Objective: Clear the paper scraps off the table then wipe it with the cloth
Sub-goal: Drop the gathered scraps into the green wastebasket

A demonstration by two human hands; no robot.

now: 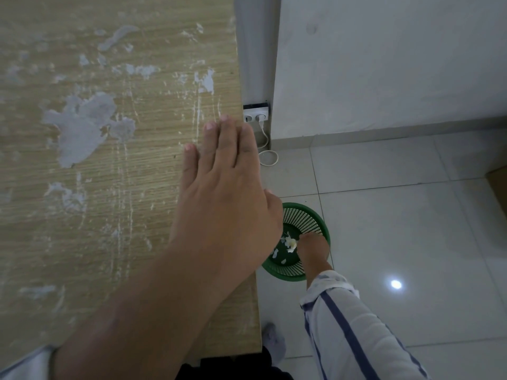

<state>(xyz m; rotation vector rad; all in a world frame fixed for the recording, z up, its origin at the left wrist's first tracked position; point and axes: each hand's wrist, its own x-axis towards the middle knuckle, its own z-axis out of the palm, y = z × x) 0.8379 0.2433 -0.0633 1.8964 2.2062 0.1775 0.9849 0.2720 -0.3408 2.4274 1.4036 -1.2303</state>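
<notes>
Wooden table (109, 165) fills the left side, its top worn with pale grey-white patches (82, 127) and scratch streaks. Its right edge runs down the middle of the view. Past that edge, low on the wall (384, 64), is a double wall socket (256, 115) with a white plug in it. A white cable (268, 157) drops from the plug and loops on the tiled floor (411, 229). A brown cardboard corner (498, 187) pokes in at the far right edge. A bright light reflection (395, 284) sits on the tiles. A grey-socked foot (274, 342) is on the floor by the table's near corner.

Left hand (225, 193) lies palm down on the table right at its right edge. Fingers are straight and pressed together, thumb sticking out over the edge. The bare forearm crosses the table from the lower left and hides much of the near edge and part of the basket.

Green slotted plastic basket (315, 219) stands on the floor just beside the table, partly covered by the left hand. Inside it are white paper scraps (290, 242): a crumpled clump near the middle and a few small bits on the bottom.

Right hand (314, 249), in a white sleeve with blue stripes (345, 333), reaches down into the basket, fingertips at the clump. Its fingers look bunched. Cannot tell whether they pinch the clump or only touch it.
</notes>
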